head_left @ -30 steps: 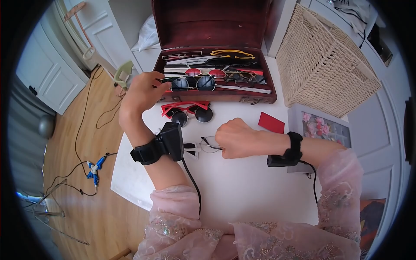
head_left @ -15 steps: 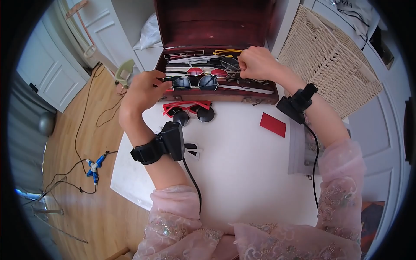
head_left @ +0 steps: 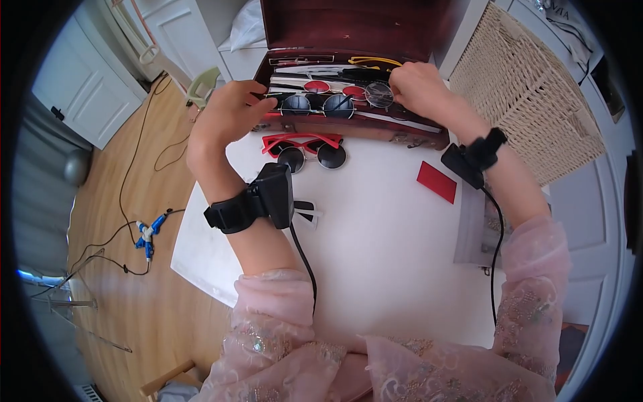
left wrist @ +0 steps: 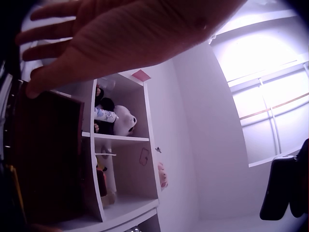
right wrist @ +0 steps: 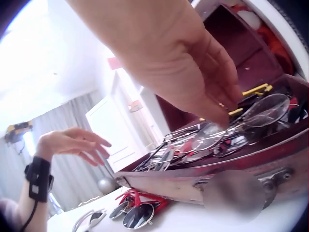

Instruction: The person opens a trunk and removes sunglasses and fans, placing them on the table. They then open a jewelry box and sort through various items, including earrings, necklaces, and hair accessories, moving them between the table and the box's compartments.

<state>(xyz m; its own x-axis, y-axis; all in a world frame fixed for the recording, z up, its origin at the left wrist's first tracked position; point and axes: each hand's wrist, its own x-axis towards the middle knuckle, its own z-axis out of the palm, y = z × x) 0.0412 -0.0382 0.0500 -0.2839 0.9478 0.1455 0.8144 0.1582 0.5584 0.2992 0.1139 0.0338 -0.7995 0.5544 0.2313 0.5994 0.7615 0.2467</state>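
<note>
An open dark red case [head_left: 402,132] holds several pairs of glasses. My right hand [head_left: 422,90] is over its right part; in the right wrist view that hand [right wrist: 193,72] pinches thin-framed round clear glasses [right wrist: 268,110] between thumb and fingers. My left hand [head_left: 231,114] rests at the case's left end with its fingers spread and relaxed, and holds nothing. In the left wrist view its fingers [left wrist: 53,34] are extended. Red-framed sunglasses [head_left: 325,139] and round dark sunglasses [head_left: 331,155] lie in front of the case.
White-framed sunglasses [head_left: 305,213] and a red card [head_left: 437,182] lie on the white table [head_left: 375,268]. To the right stand a woven basket [head_left: 536,94] and a grey box [head_left: 474,231]. Cables [head_left: 127,174] run over the wooden floor at the left.
My right hand has gone from the table's middle up to the case, carrying the clear round glasses off the table. My left hand has barely moved; the head view has shifted slightly.
</note>
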